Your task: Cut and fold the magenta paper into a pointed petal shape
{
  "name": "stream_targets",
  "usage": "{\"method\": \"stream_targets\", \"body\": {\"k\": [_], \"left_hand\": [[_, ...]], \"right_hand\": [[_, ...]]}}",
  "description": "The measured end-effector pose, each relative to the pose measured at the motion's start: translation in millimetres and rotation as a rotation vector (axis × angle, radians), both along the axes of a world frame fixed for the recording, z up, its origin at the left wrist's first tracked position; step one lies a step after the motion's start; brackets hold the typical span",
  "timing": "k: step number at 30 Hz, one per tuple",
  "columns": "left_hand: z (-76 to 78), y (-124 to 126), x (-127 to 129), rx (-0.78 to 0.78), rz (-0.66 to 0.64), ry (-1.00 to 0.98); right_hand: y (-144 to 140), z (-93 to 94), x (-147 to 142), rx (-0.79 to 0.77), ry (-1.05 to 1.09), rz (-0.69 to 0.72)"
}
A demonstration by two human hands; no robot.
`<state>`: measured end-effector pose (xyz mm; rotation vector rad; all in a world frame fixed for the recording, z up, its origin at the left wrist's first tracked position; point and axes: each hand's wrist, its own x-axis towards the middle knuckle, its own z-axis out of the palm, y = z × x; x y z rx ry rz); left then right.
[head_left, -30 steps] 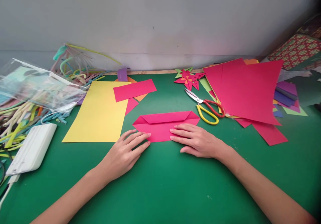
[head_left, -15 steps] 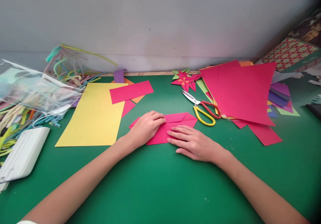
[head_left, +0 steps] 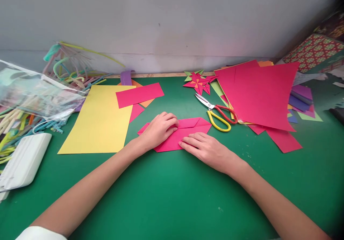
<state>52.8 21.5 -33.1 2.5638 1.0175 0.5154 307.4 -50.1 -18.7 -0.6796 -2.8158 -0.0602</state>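
Where the green table fills the lower two thirds of the frame, a grey wall closes the top. Largest loose item: a stack of pink sheets at right centre, lying over purple, green and orange scraps. Next, a yellow sheet at left centre, flat on the table. Upper left holds a clear plastic bag resting on a tangle of coloured pipe cleaners. A white plastic case sits at the left edge, below the bag. The folded pink paper lies at frame centre, long side running left to right, its top edge turned down into a flap with angled corners. Left hand rests on the paper's left half, fingers curled, tips pressing near the flap; not clenched round anything. Right hand lies flat and open over the paper's lower right part, fingers spread and pointing left, holding it down. A pink strip sits just above, overlapping the yellow sheet's corner. Scissors with red and yellow handles lie just right of the folded paper. A small folded paper star sits above them near the wall.
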Motion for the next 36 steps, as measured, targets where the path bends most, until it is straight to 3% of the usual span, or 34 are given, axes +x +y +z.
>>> {"method": "stream_targets", "body": {"k": [5,9,15,21,29,36], "left_hand": [[3.3,-1.1,0.9,0.001,0.002,0.007],[5.3,-0.2,1.7,-0.009,-0.002,0.019],[5.5,2.4,1.4,-0.023,-0.018,0.029],[12.7,4.9,0.3,-0.063,-0.05,0.028],[29.5,30.3,-5.3,-0.244,-0.208,0.072],[30.8,30.7,-9.4,-0.324,-0.213,0.051]], "right_hand": [[-2.7,5.6,-2.7,0.106,-0.059,0.016],[-2.7,0.9,-4.7,0.104,0.027,-0.007],[2.2,-4.2,-7.9,-0.053,0.147,-0.102],[14.7,3.3,-15.9,-0.181,0.279,-0.187],[38.4,13.6,-25.6,-0.587,0.443,-0.371],[44.2,3.0,-30.4,-0.6,0.428,-0.494]]}}
